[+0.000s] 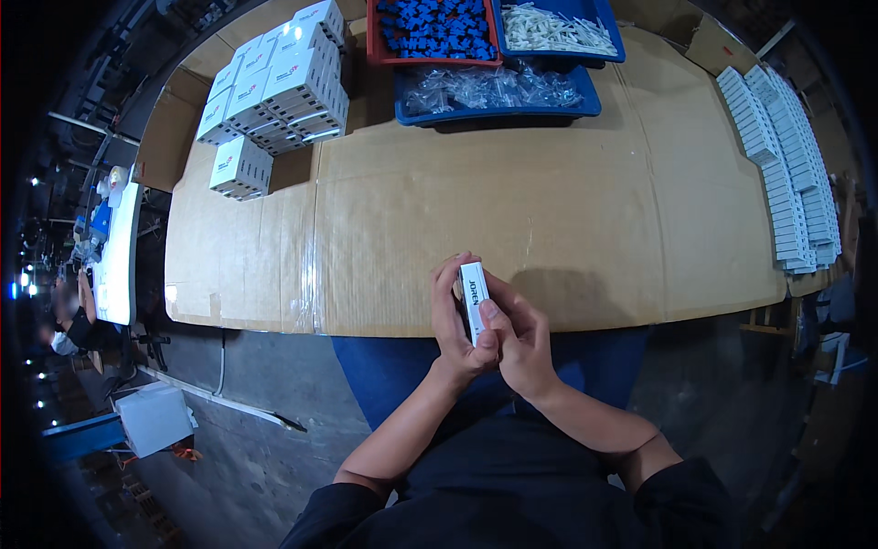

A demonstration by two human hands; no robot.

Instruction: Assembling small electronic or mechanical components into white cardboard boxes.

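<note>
Cardboard (412, 201) is spread across mid-frame, and just below frame centre a white box (473, 291) is gripped between curled left hand (448, 320) and right hand (525, 340), likely to be dropped if either hold is loosened.

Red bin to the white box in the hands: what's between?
Head view: from the red bin, first the nearer blue bin of clear plastic pieces, then bare cardboard up to the left hand and right hand holding the white box.

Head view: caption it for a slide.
White box in the grip of left hand and right hand, at a cardboard-covered table.
</note>
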